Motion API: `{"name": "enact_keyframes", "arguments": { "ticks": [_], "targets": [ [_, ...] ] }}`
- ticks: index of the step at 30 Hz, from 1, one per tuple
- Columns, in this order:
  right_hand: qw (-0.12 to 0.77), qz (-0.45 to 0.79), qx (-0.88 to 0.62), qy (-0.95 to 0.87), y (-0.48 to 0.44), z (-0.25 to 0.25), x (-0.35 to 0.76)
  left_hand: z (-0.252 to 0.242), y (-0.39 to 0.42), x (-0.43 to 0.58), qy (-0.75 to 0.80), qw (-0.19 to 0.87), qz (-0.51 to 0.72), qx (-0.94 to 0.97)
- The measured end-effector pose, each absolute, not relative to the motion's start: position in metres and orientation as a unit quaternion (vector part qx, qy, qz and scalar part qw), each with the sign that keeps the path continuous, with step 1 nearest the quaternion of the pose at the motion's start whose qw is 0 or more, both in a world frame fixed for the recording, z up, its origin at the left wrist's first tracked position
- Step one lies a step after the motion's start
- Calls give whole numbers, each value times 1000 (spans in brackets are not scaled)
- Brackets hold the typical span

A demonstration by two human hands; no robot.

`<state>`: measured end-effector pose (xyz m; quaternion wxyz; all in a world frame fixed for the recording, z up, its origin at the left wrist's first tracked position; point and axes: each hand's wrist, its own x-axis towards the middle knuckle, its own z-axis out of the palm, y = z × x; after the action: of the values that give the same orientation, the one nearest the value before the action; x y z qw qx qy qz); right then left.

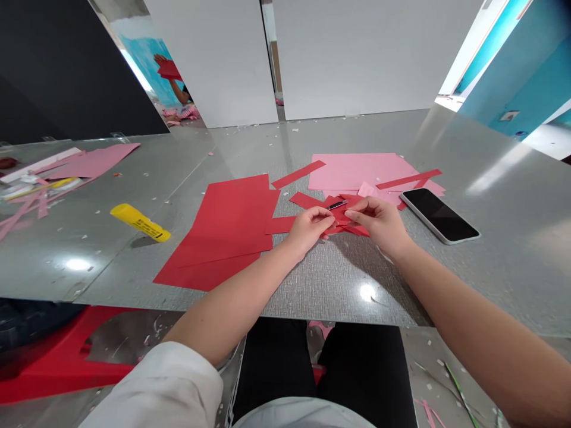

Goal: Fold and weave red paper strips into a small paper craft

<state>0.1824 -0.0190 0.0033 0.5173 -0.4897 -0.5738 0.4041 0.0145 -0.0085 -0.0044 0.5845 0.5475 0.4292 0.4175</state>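
Observation:
Over the near part of the table, my left hand (311, 228) is closed in a pinch at a small piece of red paper (341, 223). Close on its right, my right hand (378, 224) pinches the same red paper between thumb and fingers. Several red paper strips (306, 200) lie crossed beneath and behind both hands. A slim dark object (337, 205) rests just beyond the fingertips; its kind is unclear. Left of my hands are red paper sheets (232, 217), overlapping one another. Pink paper (357, 169) lies behind the strips.
A white-edged phone (441, 215) lies right of my right hand. A yellow tube (140, 223) is at the left. Pink sheets and scraps (96, 161) cover the far left. White panels (375, 53) stand along the back edge. Through a gap, another person's hand holds red paper (169, 69).

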Motion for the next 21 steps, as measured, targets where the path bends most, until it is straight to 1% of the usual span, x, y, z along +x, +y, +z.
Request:
{"name": "enact_keyframes", "arguments": {
  "ticks": [6,13,21],
  "targets": [
    [533,422,-491,-544,-21,9,180,-2,-11,16,421,581,420,555],
    [516,451,-468,-558,-19,3,182,-5,-10,17,412,571,416,576],
    [534,460,-463,-538,-20,6,179,-3,-12,19,428,552,412,585]
  ]
}}
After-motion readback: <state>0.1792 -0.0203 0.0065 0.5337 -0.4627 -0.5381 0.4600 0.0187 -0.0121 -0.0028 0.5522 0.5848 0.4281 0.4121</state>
